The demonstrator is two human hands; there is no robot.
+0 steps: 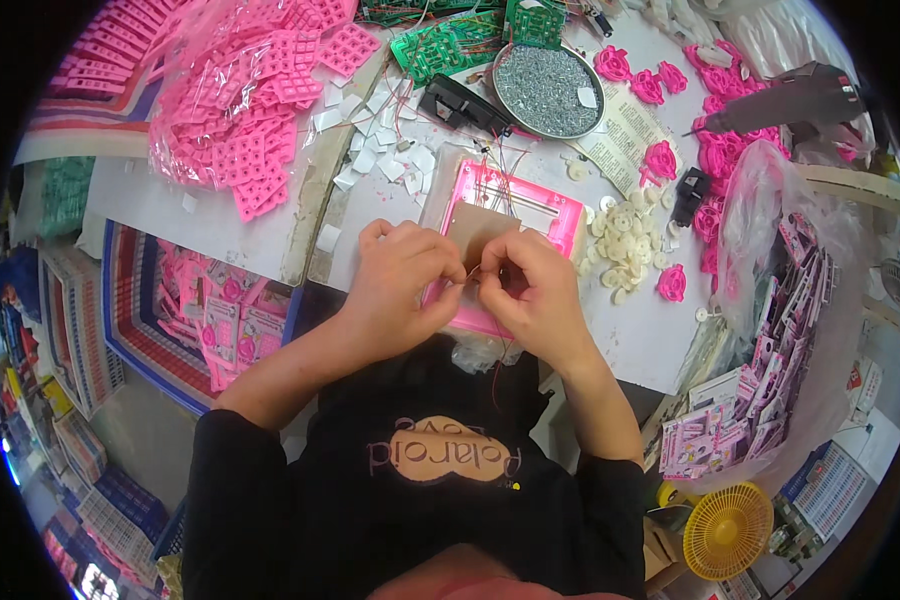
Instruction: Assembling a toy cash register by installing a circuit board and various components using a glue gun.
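Left hand (402,278) and right hand (538,298), fingertips pinched on a thin wire (473,274), pink casing (560,222) beneath and between them

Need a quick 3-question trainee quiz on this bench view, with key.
1. What colour is the plastic panel under the brown board?
2. True or false: the fingertips of the left hand and right hand are close together.
3. Which pile lies just right of the panel?
A) green circuit boards
B) pale discs
C) white squares

Key: 1. Pink; 2. True; 3. B
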